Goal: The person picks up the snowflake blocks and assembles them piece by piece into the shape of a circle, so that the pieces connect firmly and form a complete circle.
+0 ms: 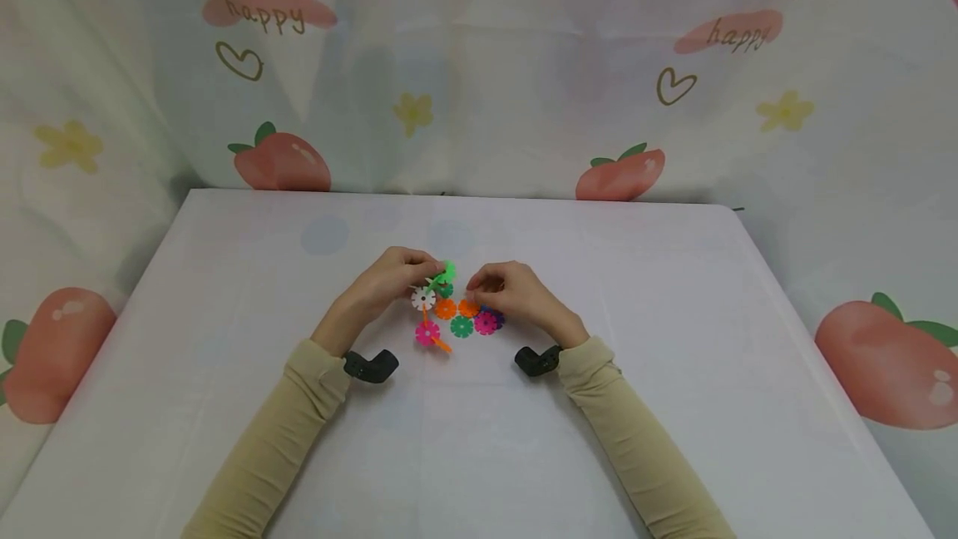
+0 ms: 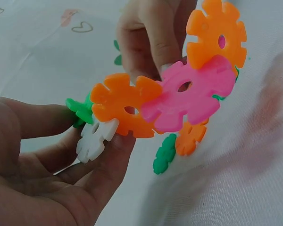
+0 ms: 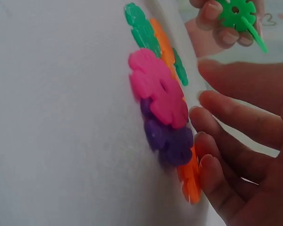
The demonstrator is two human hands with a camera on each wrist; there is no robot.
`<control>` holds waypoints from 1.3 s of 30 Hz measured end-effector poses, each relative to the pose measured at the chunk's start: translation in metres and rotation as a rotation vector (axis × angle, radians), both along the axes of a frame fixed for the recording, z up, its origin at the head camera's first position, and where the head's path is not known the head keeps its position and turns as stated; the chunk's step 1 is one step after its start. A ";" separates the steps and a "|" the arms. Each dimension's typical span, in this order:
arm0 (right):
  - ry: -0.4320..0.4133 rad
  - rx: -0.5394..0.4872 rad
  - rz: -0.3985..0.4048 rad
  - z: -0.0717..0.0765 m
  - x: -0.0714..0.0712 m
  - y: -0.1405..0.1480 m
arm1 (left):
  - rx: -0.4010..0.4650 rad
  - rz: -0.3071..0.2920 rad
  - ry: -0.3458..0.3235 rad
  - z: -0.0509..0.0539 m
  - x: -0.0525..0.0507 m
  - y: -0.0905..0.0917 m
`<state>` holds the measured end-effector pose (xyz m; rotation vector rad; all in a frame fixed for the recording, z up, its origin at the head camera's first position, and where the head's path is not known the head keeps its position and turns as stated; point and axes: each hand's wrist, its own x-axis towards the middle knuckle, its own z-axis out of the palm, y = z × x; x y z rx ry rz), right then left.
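My left hand (image 1: 397, 277) pinches a linked chain of notched flower-shaped plastic discs at its bright green disc (image 3: 236, 14). From there the chain runs through a white disc (image 2: 95, 140), an orange disc (image 2: 125, 106) and a pink disc (image 2: 191, 94) to another orange disc (image 2: 217, 30). My right hand (image 1: 516, 289) hovers at the loose discs with its fingers loosely bent and nothing visible between thumb and fingertips. Beside those fingers lie a loose pink disc (image 3: 158, 87), a purple disc (image 3: 170, 141) and an orange disc (image 3: 189, 181); whether they touch cannot be told.
More loose discs lie between the hands, among them a green disc (image 1: 461, 326) and an orange disc (image 1: 445, 309). They rest on a white-covered table (image 1: 464, 456). A printed curtain (image 1: 494, 65) hangs behind it. Each wrist wears a black camera mount (image 1: 374, 367).
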<state>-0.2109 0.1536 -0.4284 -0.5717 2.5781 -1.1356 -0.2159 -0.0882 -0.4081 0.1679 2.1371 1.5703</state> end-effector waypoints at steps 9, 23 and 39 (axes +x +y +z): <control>-0.001 0.095 0.072 -0.001 0.001 0.001 | -0.004 -0.010 0.017 -0.003 -0.001 -0.001; 0.061 -0.042 -0.025 -0.007 0.000 -0.001 | -0.018 -0.012 0.020 -0.008 -0.002 0.004; 0.059 -0.257 -0.110 -0.003 -0.001 0.004 | -0.026 -0.019 0.020 -0.015 -0.002 0.011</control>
